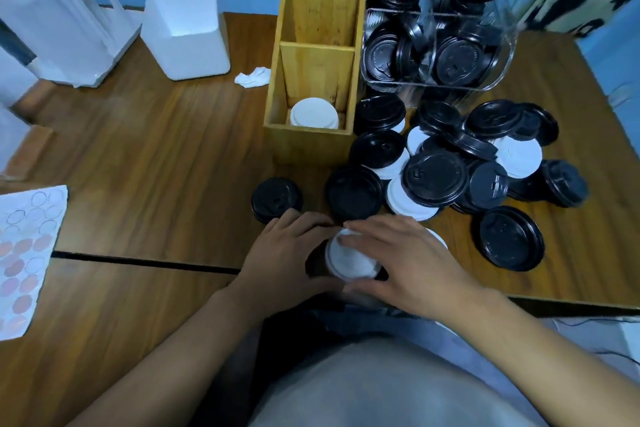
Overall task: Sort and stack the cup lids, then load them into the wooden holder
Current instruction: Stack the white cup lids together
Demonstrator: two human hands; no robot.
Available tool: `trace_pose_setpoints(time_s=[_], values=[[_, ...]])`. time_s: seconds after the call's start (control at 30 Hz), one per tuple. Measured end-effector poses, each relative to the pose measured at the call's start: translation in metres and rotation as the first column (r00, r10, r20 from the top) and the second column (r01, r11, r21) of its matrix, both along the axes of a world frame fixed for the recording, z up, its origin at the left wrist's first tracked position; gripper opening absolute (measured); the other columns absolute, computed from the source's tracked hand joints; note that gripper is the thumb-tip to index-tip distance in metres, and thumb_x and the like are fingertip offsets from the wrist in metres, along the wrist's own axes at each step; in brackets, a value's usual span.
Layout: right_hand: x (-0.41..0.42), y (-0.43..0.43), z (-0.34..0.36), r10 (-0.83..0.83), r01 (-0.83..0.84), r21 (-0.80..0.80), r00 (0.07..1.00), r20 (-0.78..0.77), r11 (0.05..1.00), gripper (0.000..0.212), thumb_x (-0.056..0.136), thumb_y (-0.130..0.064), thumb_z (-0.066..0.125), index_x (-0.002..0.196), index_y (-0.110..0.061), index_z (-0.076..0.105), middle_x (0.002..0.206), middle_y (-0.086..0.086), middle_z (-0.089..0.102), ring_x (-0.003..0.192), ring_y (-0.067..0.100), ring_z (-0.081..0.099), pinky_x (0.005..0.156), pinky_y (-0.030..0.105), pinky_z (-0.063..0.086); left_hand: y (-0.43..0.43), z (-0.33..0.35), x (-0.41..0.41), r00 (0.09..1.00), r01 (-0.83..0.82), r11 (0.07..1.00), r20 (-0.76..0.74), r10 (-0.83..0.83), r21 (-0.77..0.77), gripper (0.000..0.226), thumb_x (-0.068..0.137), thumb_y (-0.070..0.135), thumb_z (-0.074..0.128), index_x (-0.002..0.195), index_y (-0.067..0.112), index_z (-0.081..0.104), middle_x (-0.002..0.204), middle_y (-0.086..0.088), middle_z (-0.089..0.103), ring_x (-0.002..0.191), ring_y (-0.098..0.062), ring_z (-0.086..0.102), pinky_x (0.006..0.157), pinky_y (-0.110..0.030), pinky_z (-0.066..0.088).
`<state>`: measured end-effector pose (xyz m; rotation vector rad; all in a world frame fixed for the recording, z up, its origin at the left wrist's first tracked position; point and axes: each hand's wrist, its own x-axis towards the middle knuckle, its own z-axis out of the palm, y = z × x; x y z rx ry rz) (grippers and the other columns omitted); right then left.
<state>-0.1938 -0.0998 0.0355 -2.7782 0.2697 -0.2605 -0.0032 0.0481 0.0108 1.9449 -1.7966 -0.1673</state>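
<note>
My left hand point(287, 253) and right hand point(412, 263) both cup a short stack of round white plastic cup lids point(349, 262) at the near edge of the brown wooden table point(156, 156), fingers wrapped around it, just in front of the tall three-slot wooden holder point(311, 80) whose nearest slot has white lids point(314, 113).

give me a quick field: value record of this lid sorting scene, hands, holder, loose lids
left hand: cupped around the white lid stack, left side
right hand: over and around the same stack
white lid stack: at the table's near edge, between both hands
wooden holder: three compartments; nearest holds white lids, other two look empty
loose lids: mixed black and white pile right of holder
clear bin: black lids inside
</note>
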Motion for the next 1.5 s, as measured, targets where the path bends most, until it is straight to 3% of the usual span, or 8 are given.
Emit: trace_pose_setpoints(time_s=[0.1, 0.27, 0.6, 0.7, 0.87, 1.07, 1.2, 1.5], values=[[-0.032, 0.004, 0.002, -0.046, 0.043, 0.04, 0.996, 0.08, 0.998, 0.056, 0.098, -0.058, 0.056, 0.14, -0.022, 0.059, 0.153, -0.002, 0.049, 0.142, 0.019, 0.045, 0.118, 0.04, 0.034, -0.002, 0.0, 0.001, 1.0, -0.005, 0.999, 0.004, 0.004, 0.031, 0.073, 0.078, 0.071, 0.073, 0.135, 0.027, 0.062, 0.13, 0.009, 0.058, 0.106, -0.021, 0.054, 0.086, -0.046, 0.048], [-0.082, 0.005, -0.004, -0.4, 0.388, 0.096, 0.89, 0.218, 0.917, 0.035, 0.092, -0.031, 0.07, 0.121, -0.011, 0.07, 0.134, -0.002, 0.061, 0.124, 0.022, 0.055, 0.102, 0.041, 0.046, -0.004, 0.006, 0.0, 1.0, -0.012, 0.998, -0.001, 0.012, 0.061, 0.08, 0.076, 0.077, 0.068, 0.137, 0.026, 0.058, 0.132, 0.012, 0.055, 0.113, -0.017, 0.052, 0.094, -0.044, 0.047], [-0.078, 0.006, -0.018, -0.526, 0.505, 0.183, 0.846, 0.09, 0.843, 0.052, 0.075, -0.05, 0.08, 0.114, -0.018, 0.066, 0.144, 0.0, 0.054, 0.129, 0.016, 0.049, 0.108, 0.018, 0.033, -0.012, 0.004, -0.003, 0.999, 0.027, 0.997, -0.034, -0.024, 0.066, 0.078, 0.076, 0.079, 0.066, 0.135, 0.029, 0.059, 0.132, 0.017, 0.056, 0.117, -0.014, 0.05, 0.099, -0.042, 0.045], [-0.073, 0.009, -0.015, -0.587, 0.572, 0.178, 0.809, 0.044, 0.801, 0.057, 0.072, -0.054, 0.079, 0.112, -0.018, 0.06, 0.137, -0.002, 0.056, 0.124, 0.015, 0.048, 0.101, 0.025, 0.038, -0.013, 0.003, -0.002, 0.999, 0.034, 0.997, -0.038, -0.031, 0.067, 0.079, 0.075, 0.078, 0.067, 0.135, 0.029, 0.059, 0.133, 0.017, 0.056, 0.118, -0.014, 0.049, 0.1, -0.042, 0.044], [-0.079, 0.01, -0.007, -0.544, 0.53, 0.264, 0.839, -0.022, 0.806, 0.067, 0.078, -0.024, 0.084, 0.132, -0.035, 0.046, 0.146, -0.019, 0.041, 0.136, -0.01, 0.032, 0.11, 0.014, 0.029, -0.012, 0.002, -0.002, 0.999, 0.041, 0.996, -0.02, -0.04, 0.073, 0.081, 0.073, 0.079, 0.066, 0.137, 0.03, 0.057, 0.134, 0.018, 0.054, 0.12, -0.014, 0.048, 0.101, -0.039, 0.042], [-0.069, 0.013, -0.003, -0.583, 0.569, 0.183, 0.812, 0.029, 0.802, 0.061, 0.077, -0.044, 0.082, 0.129, -0.021, 0.059, 0.14, -0.007, 0.057, 0.129, 0.003, 0.043, 0.105, 0.004, 0.023, -0.013, 0.002, -0.003, 0.999, 0.037, 0.998, -0.033, -0.035, 0.057, 0.081, 0.071, 0.079, 0.066, 0.135, 0.03, 0.058, 0.132, 0.018, 0.056, 0.117, -0.013, 0.048, 0.1, -0.04, 0.043], [-0.065, 0.015, 0.012, -0.472, 0.424, 0.247, 0.861, 0.189, 0.871, 0.057, 0.073, -0.039, 0.085, 0.123, -0.017, 0.068, 0.139, -0.005, 0.06, 0.131, 0.01, 0.052, 0.111, 0.021, 0.038, -0.014, 0.003, -0.002, 0.999, 0.039, 0.998, -0.031, -0.037, 0.046, 0.08, 0.07, 0.078, 0.067, 0.134, 0.03, 0.059, 0.13, 0.017, 0.056, 0.116, -0.014, 0.049, 0.097, -0.039, 0.043], [-0.016, 0.018, -0.011, -0.189, 0.164, 0.222, 0.977, 0.1, 0.961, 0.059, 0.084, -0.051, 0.075, 0.131, -0.015, 0.068, 0.148, -0.001, 0.053, 0.137, 0.017, 0.049, 0.113, 0.036, 0.042, -0.014, -0.006, 0.0, 0.998, 0.063, 0.998, -0.019, -0.063, -0.019, 0.079, 0.073, 0.075, 0.065, 0.134, 0.025, 0.06, 0.129, 0.012, 0.057, 0.11, -0.017, 0.051, 0.089, -0.043, 0.046]])
